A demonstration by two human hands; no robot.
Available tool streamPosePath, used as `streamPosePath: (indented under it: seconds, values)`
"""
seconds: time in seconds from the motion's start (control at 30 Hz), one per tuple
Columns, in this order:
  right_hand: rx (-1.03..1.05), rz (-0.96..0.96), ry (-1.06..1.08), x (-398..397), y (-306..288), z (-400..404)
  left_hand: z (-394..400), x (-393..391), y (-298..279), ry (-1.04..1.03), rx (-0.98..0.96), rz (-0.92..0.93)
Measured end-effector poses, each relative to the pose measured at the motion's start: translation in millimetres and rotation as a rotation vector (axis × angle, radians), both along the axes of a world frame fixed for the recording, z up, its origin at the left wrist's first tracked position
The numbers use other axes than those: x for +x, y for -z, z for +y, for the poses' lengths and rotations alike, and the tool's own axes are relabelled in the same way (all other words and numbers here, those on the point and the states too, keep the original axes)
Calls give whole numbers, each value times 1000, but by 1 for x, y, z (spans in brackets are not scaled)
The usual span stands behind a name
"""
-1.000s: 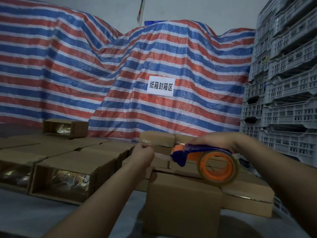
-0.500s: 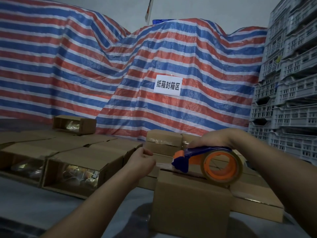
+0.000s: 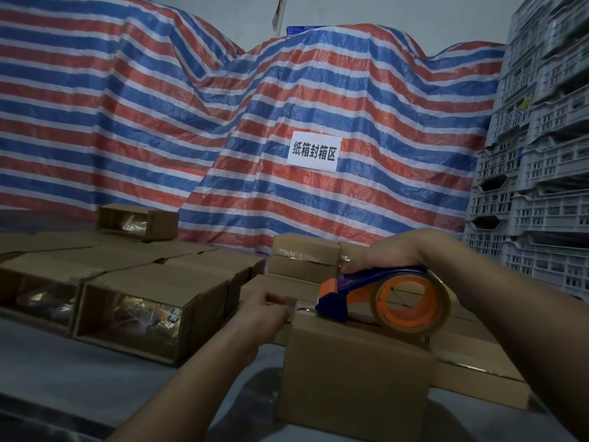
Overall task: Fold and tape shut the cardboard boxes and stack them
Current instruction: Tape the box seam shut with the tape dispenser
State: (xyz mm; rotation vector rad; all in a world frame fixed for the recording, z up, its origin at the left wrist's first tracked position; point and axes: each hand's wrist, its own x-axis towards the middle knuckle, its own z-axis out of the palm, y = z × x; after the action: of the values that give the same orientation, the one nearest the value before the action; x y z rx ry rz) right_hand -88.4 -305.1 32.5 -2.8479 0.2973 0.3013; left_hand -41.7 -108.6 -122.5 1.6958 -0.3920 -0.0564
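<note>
A closed cardboard box (image 3: 350, 381) stands in front of me on the grey table. My right hand (image 3: 387, 250) grips a blue and orange tape dispenser (image 3: 382, 296) whose front end rests on the box's top. My left hand (image 3: 264, 309) pinches the free end of the clear tape at the box's upper left edge. Behind the box lie taped boxes (image 3: 304, 258) in a low stack. To the left stand several open-ended boxes (image 3: 149, 306) with shiny packets inside.
A red, white and blue striped tarpaulin (image 3: 223, 129) with a white paper sign (image 3: 314, 151) covers a heap behind the table. Grey plastic crates (image 3: 541, 173) are stacked high on the right. One small open box (image 3: 137, 221) sits at the back left.
Both hands have come down with the dispenser and tape end from above the taped boxes to the top of the near box. The view has shifted so things sit further right.
</note>
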Motion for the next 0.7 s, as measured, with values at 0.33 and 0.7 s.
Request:
streamPosePath:
  seconds: [0.33,0.7]
  values:
    - [25,9,-30,3,2,-1,-8,-5,12,16,-61,112]
    - [17,-4,6,6,1,-5,-9,-1,21,-78,-34,97]
